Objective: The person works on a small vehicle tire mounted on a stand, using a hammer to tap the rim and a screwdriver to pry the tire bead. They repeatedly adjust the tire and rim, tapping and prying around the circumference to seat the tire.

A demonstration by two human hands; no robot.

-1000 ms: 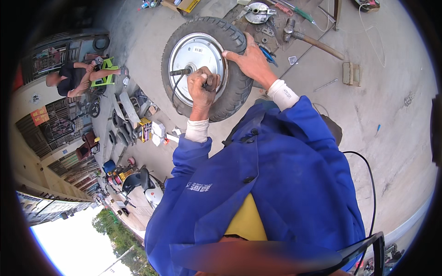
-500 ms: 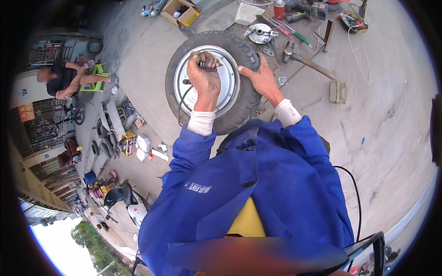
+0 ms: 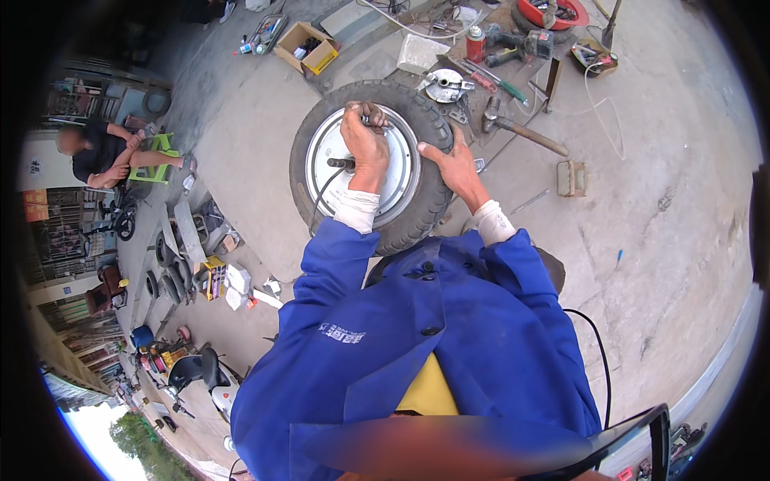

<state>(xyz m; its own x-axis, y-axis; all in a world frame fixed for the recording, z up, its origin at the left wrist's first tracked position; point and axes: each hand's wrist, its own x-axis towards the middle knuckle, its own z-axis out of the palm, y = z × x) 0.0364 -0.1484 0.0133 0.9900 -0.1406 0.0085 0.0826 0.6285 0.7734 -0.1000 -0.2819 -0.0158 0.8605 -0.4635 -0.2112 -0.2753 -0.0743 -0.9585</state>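
Observation:
A motor wheel with a black tyre and a silver hub lies or leans before me. Over the hub, my left hand has its fingers curled inward. Whatever they hold near the rim is mostly hidden. A dark axle end with a black cable sticks out beside that wrist. My right hand grips the tyre's right side, thumb on the sidewall and fingers along the tread.
Beyond the wheel lie a silver brake part, a hammer, a red spray can and a cordless drill. A metal block sits to the right. Far left, a person sits on a green stool.
The view has shifted a little, so the wheel appears slightly lower. My left hand has shifted relative to the hub, showing more of the axle end. The right hand stays at the tyre.

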